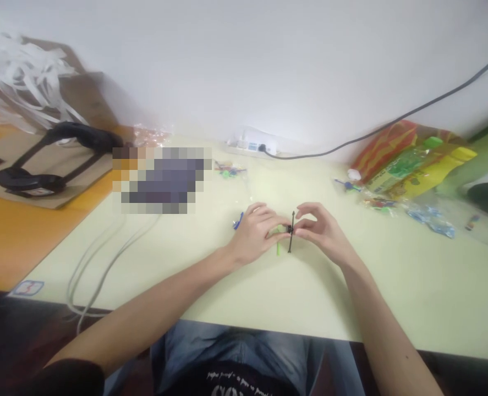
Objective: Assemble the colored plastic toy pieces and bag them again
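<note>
Between my two hands stands a thin black rod point(292, 242) with arrow-like tips and a small dark hub at its middle. My left hand point(254, 234) pinches the hub from the left with thumb and forefinger. From the other side, the thumb and fingertips of my right hand point(322, 231) close in on the same hub; whether they press on it is too small to tell. Below my left fingers a bright green stick point(278, 249) shows, partly hidden. A blue plastic piece point(239, 221) lies just left of my left hand on the pale table point(235, 291).
Small coloured plastic parts point(231, 170) lie at the back. At right are bottles point(425, 165), plastic bags point(431, 220) and a blue arrow-ended piece point(346, 185). A power strip point(252, 144) sits by the wall. White cables point(99, 286) cross the left side, near a black headset-like frame point(58, 159).
</note>
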Available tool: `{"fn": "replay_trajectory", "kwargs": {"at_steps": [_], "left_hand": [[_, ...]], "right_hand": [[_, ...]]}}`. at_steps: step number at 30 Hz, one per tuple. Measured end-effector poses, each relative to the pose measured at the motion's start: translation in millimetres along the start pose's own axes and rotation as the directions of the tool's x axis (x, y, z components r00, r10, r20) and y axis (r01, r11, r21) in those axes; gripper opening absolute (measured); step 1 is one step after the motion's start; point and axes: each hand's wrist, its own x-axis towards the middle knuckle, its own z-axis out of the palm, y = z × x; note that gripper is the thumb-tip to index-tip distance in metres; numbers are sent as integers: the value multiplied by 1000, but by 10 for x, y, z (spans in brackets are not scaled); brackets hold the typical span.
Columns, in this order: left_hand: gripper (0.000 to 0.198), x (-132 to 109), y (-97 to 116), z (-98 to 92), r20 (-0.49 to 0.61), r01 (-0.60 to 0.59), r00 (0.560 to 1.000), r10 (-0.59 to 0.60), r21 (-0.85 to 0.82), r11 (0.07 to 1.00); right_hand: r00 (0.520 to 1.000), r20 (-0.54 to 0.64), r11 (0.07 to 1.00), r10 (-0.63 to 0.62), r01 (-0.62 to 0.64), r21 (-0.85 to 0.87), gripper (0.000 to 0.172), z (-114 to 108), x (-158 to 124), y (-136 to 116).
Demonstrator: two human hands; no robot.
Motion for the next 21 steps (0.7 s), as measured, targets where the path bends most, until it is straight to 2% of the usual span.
{"fn": "replay_trajectory", "kwargs": {"at_steps": [2, 6, 10, 12, 14, 17, 19, 21], "left_hand": [[21, -16, -10, 31, 20, 13, 1000, -14, 46, 999], [19, -53, -2, 118, 80, 5, 997, -12, 84, 996], [38, -40, 8, 80, 101, -22, 995, 13, 89, 996], [47, -4, -14, -46, 87, -41, 996, 35, 76, 996], [39, 37, -74, -242, 26, -10, 1000, 8, 70, 997], [28, 56, -252, -598, -92, 119, 990, -110, 91, 989], [27, 26, -423, -812, -137, 215, 971, -196, 143, 966], [28, -31, -616, -964, -108, 284, 958, -266, 223, 932]], "right_hand": [[996, 52, 997, 77, -77, 5, 48, 1, -1, -2], [979, 128, 988, 157, -154, -34, 43, 11, -1, 3], [974, 91, 976, 209, -203, -79, 39, 2, 0, 28], [972, 77, 970, 223, -214, -115, 38, -6, 3, 63], [971, 88, 966, 222, -207, -154, 39, -10, 8, 114], [977, 92, 956, 191, -164, -243, 41, -11, 14, 188], [983, 75, 937, 167, -135, -322, 41, -13, 13, 214], [986, 60, 918, 156, -123, -377, 43, -19, 12, 213]]}}
